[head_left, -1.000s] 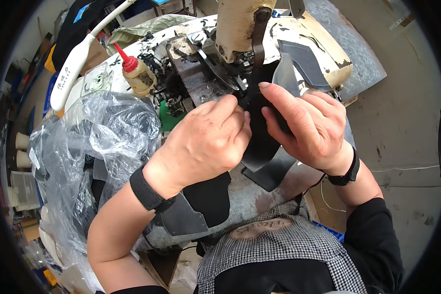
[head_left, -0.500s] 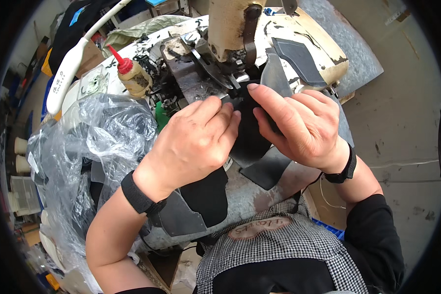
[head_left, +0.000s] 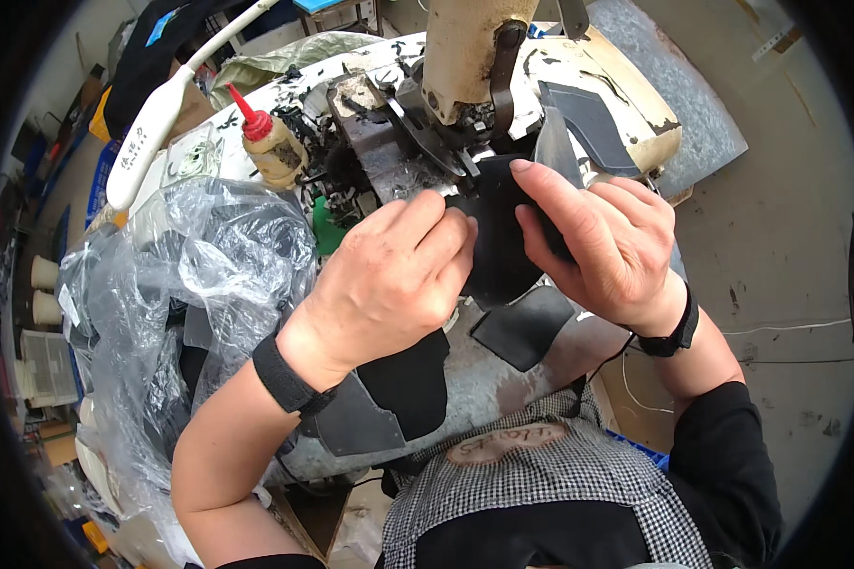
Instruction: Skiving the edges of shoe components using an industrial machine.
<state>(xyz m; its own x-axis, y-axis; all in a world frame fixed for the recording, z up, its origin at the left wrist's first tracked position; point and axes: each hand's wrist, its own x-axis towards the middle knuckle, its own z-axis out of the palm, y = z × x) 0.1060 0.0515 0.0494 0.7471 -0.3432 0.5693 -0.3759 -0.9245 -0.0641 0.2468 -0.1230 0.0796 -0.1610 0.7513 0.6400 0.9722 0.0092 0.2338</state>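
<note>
A flat black leather-like piece (head_left: 501, 261) lies at the working end of a cream machine (head_left: 465, 71), its far edge close by the metal foot. My left hand (head_left: 389, 275) is closed, with the fingertips pinching the piece's left edge. On the right side my right hand (head_left: 603, 242) grips the same piece between thumb and index finger, the index stretched along its far right edge. The other right fingers are curled. Below the piece a smaller black piece (head_left: 524, 327) rests on the table, and further dark pieces (head_left: 403, 384) lie under my left wrist.
A bottle with a red nozzle (head_left: 273, 152) stands left of the machine among black scraps. Crumpled clear plastic (head_left: 228, 251) covers the left of the table. A white lamp-like wand (head_left: 147, 142) hangs at upper left. A dark cut piece (head_left: 588, 123) lies on the machine bed.
The whole view has shifted slightly, moving the scene to the right. The held piece shows more of its far edge, and the smaller piece below shows more fully. Both hands keep their grip.
</note>
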